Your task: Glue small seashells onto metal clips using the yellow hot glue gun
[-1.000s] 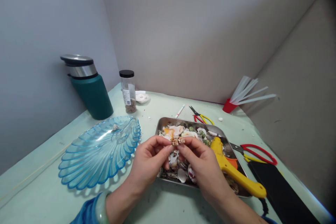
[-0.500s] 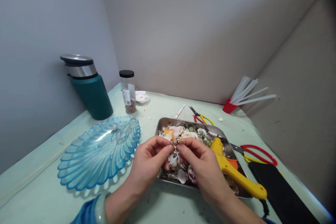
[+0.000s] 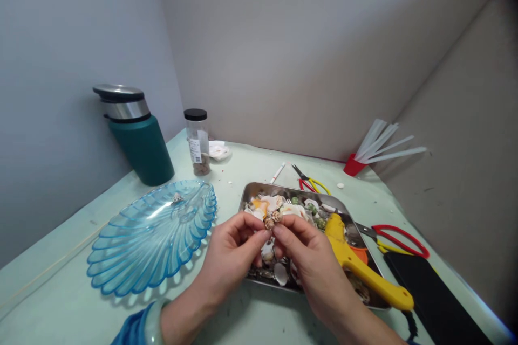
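Small brown-and-white spiral shells [image 3: 272,220] are pinched between the fingertips of both hands, close together as one cluster. My left hand [image 3: 238,245] grips them from the left with thumb and forefinger. From the other side, my right hand [image 3: 305,245] does the same with its thumb and forefinger. Whether the shells are joined is hidden by the fingers. Both hands are over a metal tray [image 3: 275,287] full of mixed shells, among them a white scallop shell [image 3: 280,274]. A yellow glue gun [image 3: 364,272] lies across the tray's right side.
At left is a blue shell-shaped dish [image 3: 141,259] with one small shell [image 3: 177,198] in it. Behind stand a teal bottle [image 3: 141,148] and a clear jar [image 3: 198,145]. Yellow-handled pliers [image 3: 313,183], red-handled scissors [image 3: 399,240], a black slab [image 3: 429,291] and a red cup of glue sticks [image 3: 354,165] lie right.
The shell cluster has tilted and dropped slightly between my fingertips; the dangling part seen below it is now hidden. Both hands keep their pinch.
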`<state>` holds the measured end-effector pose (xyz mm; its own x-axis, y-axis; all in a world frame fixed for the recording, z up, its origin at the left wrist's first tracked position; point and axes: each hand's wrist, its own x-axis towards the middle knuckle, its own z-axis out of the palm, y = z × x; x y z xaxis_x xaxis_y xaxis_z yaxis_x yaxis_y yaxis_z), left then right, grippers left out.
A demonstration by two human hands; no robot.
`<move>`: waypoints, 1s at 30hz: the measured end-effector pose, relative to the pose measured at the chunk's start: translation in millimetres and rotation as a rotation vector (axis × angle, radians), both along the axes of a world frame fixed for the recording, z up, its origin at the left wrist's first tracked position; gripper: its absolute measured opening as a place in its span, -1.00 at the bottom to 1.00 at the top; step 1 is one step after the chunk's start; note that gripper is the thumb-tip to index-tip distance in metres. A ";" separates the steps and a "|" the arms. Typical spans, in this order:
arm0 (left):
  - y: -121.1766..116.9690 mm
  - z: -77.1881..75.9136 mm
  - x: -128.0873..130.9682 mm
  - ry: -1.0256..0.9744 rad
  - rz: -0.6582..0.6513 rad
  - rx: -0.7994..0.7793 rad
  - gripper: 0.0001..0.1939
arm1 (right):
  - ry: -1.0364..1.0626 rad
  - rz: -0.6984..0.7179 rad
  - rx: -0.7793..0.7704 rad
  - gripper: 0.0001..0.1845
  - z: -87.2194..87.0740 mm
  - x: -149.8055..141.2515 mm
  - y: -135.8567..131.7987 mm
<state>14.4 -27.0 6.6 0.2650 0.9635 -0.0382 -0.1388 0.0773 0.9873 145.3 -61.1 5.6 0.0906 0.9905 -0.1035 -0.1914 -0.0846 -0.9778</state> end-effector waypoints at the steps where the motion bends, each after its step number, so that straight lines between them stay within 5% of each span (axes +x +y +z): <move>1: 0.1 -0.5 0.1 0.003 -0.002 0.004 -0.80 | -0.001 0.005 -0.002 -0.75 -0.3 0.2 -0.3; 10: -1.7 1.3 -2.2 -0.023 0.008 0.050 -0.72 | -0.165 -0.053 0.026 -0.71 2.3 2.2 2.2; 20: 2.0 5.3 -4.6 -0.016 0.043 0.084 -0.75 | -0.634 -0.053 0.289 -0.80 1.5 6.0 0.1; 30: 2.4 1.9 -3.9 -0.024 0.045 0.092 -0.82 | -0.789 -0.062 0.488 -0.82 3.9 4.6 0.0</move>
<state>10.5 -24.6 8.5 0.2207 0.9737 0.0563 -0.1634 -0.0200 0.9864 149.9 -61.1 9.5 0.0115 0.8992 0.4375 0.5534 0.3587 -0.7517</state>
